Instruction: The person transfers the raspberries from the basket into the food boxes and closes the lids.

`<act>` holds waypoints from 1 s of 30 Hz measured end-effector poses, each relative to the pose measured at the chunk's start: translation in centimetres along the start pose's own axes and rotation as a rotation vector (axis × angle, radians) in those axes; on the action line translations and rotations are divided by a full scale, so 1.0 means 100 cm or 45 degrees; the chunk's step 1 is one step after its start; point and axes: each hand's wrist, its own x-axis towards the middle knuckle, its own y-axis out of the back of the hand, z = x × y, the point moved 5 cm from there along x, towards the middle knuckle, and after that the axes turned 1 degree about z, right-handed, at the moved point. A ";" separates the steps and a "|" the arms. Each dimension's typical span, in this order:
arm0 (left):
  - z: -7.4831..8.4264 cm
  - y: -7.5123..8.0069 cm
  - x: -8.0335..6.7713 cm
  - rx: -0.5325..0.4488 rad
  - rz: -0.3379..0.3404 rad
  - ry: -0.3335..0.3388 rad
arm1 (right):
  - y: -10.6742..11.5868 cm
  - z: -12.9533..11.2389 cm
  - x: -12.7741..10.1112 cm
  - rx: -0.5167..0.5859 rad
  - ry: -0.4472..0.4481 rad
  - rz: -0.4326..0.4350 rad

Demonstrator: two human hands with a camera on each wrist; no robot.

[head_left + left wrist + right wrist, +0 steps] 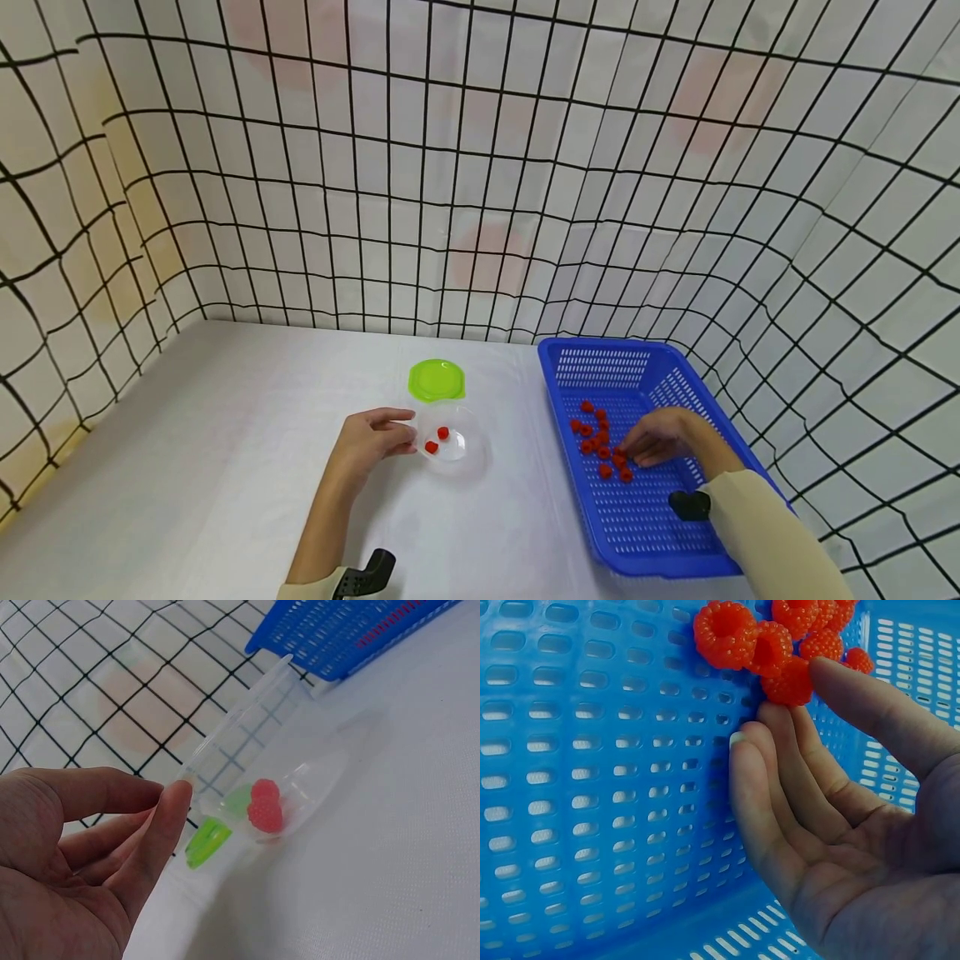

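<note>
red raspberries touched by the open right grip – left grip, open, steadies the clear cup.

White counter, smooth and evenly lit, without hard shadows. Enclosed on three sides by a white sheet printed with a black grid, hanging in loose folds and curving around the corners. Faint pinkish blotches on the back sheet, yellowish staining along the left side.
</note>
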 end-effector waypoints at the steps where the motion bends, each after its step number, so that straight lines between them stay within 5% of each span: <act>1: 0.000 0.000 0.000 0.003 0.001 0.001 | 0.000 0.000 0.000 0.011 0.003 0.000; 11: 0.000 0.000 0.000 -0.005 0.002 0.000 | 0.007 -0.008 -0.007 0.119 0.066 -0.044; 21: 0.001 0.000 0.000 0.002 -0.002 -0.005 | 0.027 -0.053 -0.025 0.099 0.234 -0.054; 30: 0.001 0.000 0.000 -0.006 -0.005 -0.005 | 0.016 -0.096 -0.033 0.047 0.351 -0.095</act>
